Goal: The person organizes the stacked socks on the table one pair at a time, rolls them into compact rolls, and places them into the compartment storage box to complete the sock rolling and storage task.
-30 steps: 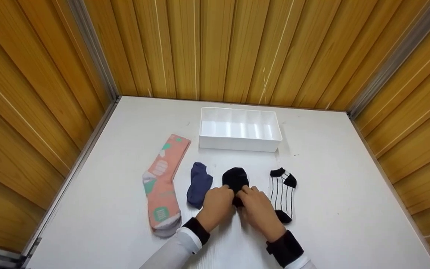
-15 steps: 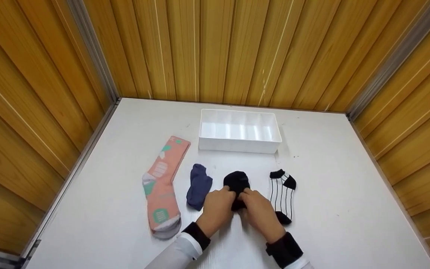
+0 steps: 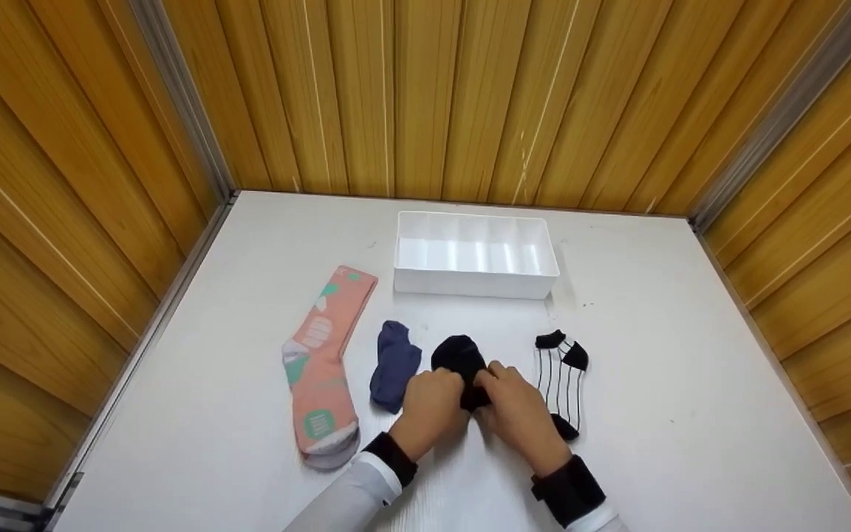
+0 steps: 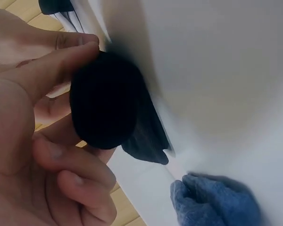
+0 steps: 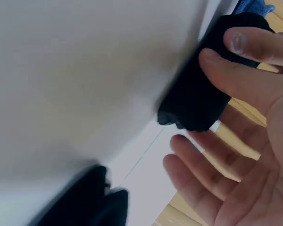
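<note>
A black sock (image 3: 457, 353) lies in the middle of the table, its near part bunched into a thick roll (image 4: 104, 101) in the left wrist view. At its left side my left hand (image 3: 429, 410) pinches the roll between thumb and fingers. My right hand (image 3: 520, 420) grips the right side; its thumb presses on the black cloth (image 5: 195, 94) in the right wrist view, and its lower fingers are spread off it. The sock's far end stretches flat beyond both hands. Just left of my left hand lies a dark blue sock (image 3: 394, 366).
A white divided box (image 3: 473, 284) stands behind the socks. Long pink patterned socks (image 3: 326, 377) lie at the left. A sheer black-striped sock (image 3: 560, 384) lies close to my right hand. Wooden panels (image 3: 425, 96) wall the white table (image 3: 691, 384) at back and sides.
The black sock's far end has swung slightly to the left. My right hand has shifted a little to the right, while my left hand stays nearly in place.
</note>
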`<state>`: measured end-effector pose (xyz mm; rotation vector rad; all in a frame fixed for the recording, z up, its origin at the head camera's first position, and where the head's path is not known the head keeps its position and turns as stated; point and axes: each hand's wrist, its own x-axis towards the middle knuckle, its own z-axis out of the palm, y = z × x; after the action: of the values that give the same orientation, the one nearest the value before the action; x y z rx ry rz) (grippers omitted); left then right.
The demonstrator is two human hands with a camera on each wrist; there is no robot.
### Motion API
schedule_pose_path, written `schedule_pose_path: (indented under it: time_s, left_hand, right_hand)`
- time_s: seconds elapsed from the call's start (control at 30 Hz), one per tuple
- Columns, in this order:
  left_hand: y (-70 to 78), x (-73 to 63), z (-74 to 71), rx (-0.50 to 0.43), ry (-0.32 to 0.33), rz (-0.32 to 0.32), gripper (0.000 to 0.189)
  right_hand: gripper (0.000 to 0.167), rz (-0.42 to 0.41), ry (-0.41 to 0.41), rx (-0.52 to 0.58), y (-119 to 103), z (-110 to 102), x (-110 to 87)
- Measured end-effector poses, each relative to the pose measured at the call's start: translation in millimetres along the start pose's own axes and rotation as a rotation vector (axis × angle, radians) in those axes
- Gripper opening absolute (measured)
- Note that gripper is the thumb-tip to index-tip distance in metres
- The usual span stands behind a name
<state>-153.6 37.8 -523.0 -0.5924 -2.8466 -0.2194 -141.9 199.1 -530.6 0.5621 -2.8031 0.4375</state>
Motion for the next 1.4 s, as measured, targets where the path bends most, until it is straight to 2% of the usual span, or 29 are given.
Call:
schedule_pose_path:
  time_s: [0.23, 0.43, 0.53, 0.63, 0.8, 1.03, 1.17, 1.4]
  left_hand:
    - [-11.0, 2.9, -7.3, -0.140, -0.060, -0.006, 0.023]
    - [-13.2, 5.7, -5.4, -0.130, -0.015, -0.006, 0.016]
    - [-13.3, 7.5, -3.5, -0.134, -0.013, -0.022, 0.009]
    - [-13.3, 9.2, -2.7, -0.137, -0.025, -0.018, 0.005]
    - [-14.1, 13.0, -5.2, -0.104, -0.051, -0.006, 0.012]
    - [-12.2, 8.6, -4.1, -0.083, -0.014, 0.016, 0.031]
    - [-10.1, 7.5, -1.1, -0.067, 0.031, 0.014, 0.025]
    - [-9.3, 10.1, -1.1, -0.090, 0.013, -0.016, 0.014]
  right_hand:
    - [0.024, 0.047, -0.062, 0.080, 4, -3, 4.8]
    - [0.023, 0.071, -0.130, 0.183, 8, -5, 12.3]
    - [0.032, 0.051, -0.112, 0.154, 7, -5, 13.5]
    - [0.037, 0.025, -0.058, 0.089, 6, -4, 12.3]
    - [0.028, 0.019, 0.001, 0.064, 6, -1, 11.8]
    - [0.022, 0.082, -0.078, 0.125, 10, -3, 18.4]
    - [0.020, 0.096, -0.107, 0.129, 10, -5, 19.3]
    - [0.032, 0.028, -0.060, 0.057, 7, -4, 12.3]
